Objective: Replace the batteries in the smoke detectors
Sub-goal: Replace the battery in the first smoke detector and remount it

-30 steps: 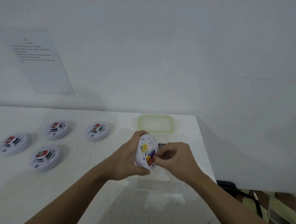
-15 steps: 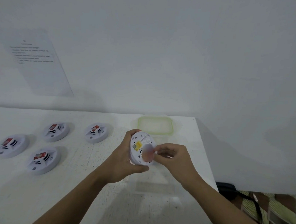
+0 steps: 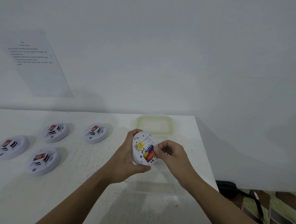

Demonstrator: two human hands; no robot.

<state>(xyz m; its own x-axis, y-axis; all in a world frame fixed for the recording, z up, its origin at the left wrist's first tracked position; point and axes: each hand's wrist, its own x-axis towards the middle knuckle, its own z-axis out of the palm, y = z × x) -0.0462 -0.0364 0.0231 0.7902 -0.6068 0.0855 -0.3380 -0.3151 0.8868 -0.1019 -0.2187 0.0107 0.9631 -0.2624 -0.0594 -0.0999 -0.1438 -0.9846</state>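
gripping smoke detector in left hand; right hand fingers pinching batteries.

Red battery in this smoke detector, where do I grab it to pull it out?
Probably pinch the red battery at its right end, from the right: it lies sideways in the open bay, and the left hand wraps the left rim of the smoke detector.

Four detectors crowd table left side; bare strip between them and my left hand. Green-rimmed lid just beyond held detector. Clear container below my right hand. Wall close behind; table edge at right.
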